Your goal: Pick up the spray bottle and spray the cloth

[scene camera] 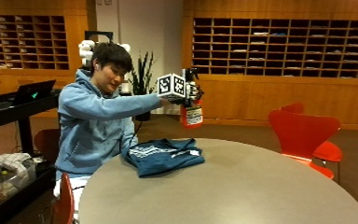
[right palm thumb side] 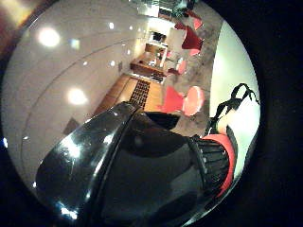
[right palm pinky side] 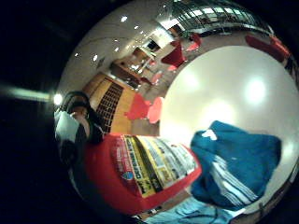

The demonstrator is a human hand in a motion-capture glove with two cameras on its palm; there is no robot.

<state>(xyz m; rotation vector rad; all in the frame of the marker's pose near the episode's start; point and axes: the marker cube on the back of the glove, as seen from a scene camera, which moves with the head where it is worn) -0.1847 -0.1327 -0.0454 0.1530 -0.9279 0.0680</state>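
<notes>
A person sits at the round grey table (scene camera: 241, 186) and holds a red spray bottle (scene camera: 192, 114) up in the air with the gloved right hand (scene camera: 185, 97), well above the table. The hand grips the bottle near its black spray head (right palm thumb side: 142, 175). The red body with its printed label (right palm pinky side: 149, 163) fills much of the little finger side palm view. A folded blue cloth (scene camera: 161, 155) with white stripes lies on the table in front of the person, below and left of the bottle; the same cloth (right palm pinky side: 238, 163) shows beneath the bottle in the little finger side palm view.
A red chair (scene camera: 304, 135) stands at the table's right side and another red chair (scene camera: 64, 200) carries the person. A black cart (scene camera: 11, 140) with a laptop is at the left. Wooden shelving lines the back wall.
</notes>
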